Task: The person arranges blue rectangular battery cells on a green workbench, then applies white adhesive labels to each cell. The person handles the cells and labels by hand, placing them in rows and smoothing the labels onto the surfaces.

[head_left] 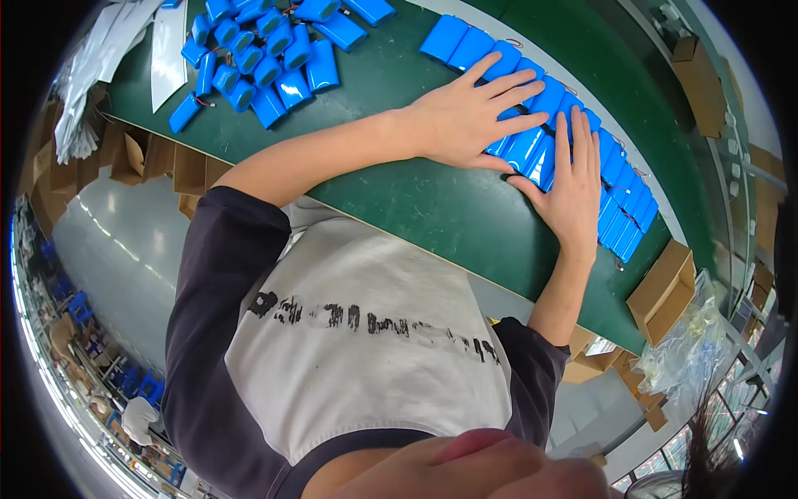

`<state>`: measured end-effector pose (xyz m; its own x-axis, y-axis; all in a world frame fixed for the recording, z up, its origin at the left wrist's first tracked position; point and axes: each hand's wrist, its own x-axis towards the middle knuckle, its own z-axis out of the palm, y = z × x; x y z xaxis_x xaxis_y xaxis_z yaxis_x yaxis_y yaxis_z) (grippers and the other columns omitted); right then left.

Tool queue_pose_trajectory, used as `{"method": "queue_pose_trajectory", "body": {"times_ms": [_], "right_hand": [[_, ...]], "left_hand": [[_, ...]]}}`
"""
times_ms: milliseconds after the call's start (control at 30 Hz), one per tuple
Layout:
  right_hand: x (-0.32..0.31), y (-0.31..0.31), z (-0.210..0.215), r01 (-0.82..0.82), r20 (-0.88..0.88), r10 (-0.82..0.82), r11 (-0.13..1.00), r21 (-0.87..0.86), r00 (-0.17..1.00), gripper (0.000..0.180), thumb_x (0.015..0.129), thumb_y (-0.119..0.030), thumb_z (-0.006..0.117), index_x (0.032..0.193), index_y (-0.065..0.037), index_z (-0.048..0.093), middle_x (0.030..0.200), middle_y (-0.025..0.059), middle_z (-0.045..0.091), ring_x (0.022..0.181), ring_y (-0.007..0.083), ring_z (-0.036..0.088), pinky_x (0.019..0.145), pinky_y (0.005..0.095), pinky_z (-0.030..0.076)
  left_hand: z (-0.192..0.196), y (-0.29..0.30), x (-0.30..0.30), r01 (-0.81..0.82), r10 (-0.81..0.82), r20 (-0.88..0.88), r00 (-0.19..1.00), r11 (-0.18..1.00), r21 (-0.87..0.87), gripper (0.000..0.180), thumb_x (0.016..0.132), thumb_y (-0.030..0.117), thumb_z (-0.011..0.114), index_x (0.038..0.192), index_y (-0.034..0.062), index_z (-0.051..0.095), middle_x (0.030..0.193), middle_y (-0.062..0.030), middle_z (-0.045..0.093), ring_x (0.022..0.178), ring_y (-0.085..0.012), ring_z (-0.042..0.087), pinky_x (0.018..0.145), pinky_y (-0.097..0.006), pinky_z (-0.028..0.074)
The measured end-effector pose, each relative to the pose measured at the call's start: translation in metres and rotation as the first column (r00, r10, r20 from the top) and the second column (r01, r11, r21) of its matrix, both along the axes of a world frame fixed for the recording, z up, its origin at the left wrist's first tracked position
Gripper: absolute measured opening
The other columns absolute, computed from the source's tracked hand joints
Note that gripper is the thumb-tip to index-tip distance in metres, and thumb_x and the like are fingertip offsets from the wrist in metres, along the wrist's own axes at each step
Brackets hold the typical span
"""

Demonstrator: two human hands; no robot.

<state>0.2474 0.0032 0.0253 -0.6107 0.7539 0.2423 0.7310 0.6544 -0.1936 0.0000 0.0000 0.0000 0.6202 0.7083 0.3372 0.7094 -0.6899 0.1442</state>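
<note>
Blue shrink-wrapped battery packs [445, 37] with thin wires lie side by side in a double row, slanting along the far right part of the green table [399, 208]. My left hand [461, 121] rests across the middle of this row, palm down and fingers spread over several packs. Beside it, my right hand [572, 187] lies on the near packs with its fingers stretched out and its thumb apart. The two thumbs come close to each other at the row's near edge. Both hands partly hide the packs beneath them; neither grips one.
More blue packs [322, 66] sit in a loose heap at the table's far left, next to a white sheet [169, 62]. An open cardboard box [662, 293] stands at the right table end, with clear plastic bags [686, 345] beside it. Cartons [189, 169] are below the left edge.
</note>
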Motion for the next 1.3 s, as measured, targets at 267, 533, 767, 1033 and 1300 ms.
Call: {"method": "queue_pose_trajectory", "body": {"times_ms": [267,533,767,1033,1300], "right_hand": [[0.003,0.013,0.012,-0.038,0.097,0.030,0.996,0.085,0.995,0.109,0.065,-0.067,0.083,0.146,-0.001,0.053,0.150,0.0210,0.049,0.133,0.0445,0.047,0.113,0.0561,0.037],[0.003,0.009,0.014,-0.054,0.103,0.036,0.983,0.173,0.994,0.102,0.076,-0.076,0.067,0.150,-0.007,0.052,0.149,0.0178,0.050,0.134,0.0424,0.047,0.115,0.0576,0.033],[-0.037,-0.014,0.020,-0.207,-0.094,0.235,0.949,0.237,0.967,0.058,0.093,-0.050,0.066,0.134,-0.009,0.068,0.131,0.0127,0.062,0.123,0.0342,0.057,0.113,0.0563,0.038],[-0.131,-0.014,0.026,-0.396,-0.291,0.363,0.916,-0.062,0.885,0.070,0.085,-0.038,0.079,0.143,-0.005,0.057,0.139,0.0168,0.058,0.127,0.0385,0.055,0.110,0.0512,0.043],[-0.196,-0.014,-0.008,-0.476,-0.053,0.481,0.875,0.087,0.875,0.073,0.086,-0.045,0.077,0.146,-0.009,0.054,0.143,0.0126,0.053,0.133,0.0333,0.049,0.111,0.0546,0.038]], "left_hand": [[-0.001,0.005,0.007,-0.006,0.005,0.016,1.000,0.998,0.068,0.077,0.089,0.063,0.068,0.149,0.0159,0.054,0.156,-0.0150,0.049,0.148,-0.0329,0.041,0.123,-0.063,0.020],[0.008,0.019,-0.084,-0.553,0.566,0.044,0.823,0.782,0.288,0.062,0.093,0.056,0.065,0.134,0.0093,0.065,0.145,-0.0185,0.055,0.142,-0.0341,0.046,0.118,-0.059,0.029],[-0.010,-0.026,-0.103,-0.517,0.510,0.085,0.856,0.852,0.087,0.072,0.098,0.053,0.062,0.145,-0.0007,0.055,0.159,-0.0277,0.040,0.151,-0.0430,0.034,0.124,-0.051,0.030],[0.012,-0.096,-0.104,-0.118,0.145,0.195,0.970,0.983,-0.143,0.067,0.089,0.035,0.077,0.146,0.0088,0.055,0.157,-0.0186,0.045,0.148,-0.0351,0.041,0.124,-0.052,0.032],[0.012,-0.129,-0.146,-0.410,0.431,0.193,0.881,0.901,-0.141,0.069,0.083,0.030,0.083,0.143,0.0082,0.057,0.143,-0.0133,0.057,0.131,-0.0355,0.055,0.111,-0.048,0.045]]}}
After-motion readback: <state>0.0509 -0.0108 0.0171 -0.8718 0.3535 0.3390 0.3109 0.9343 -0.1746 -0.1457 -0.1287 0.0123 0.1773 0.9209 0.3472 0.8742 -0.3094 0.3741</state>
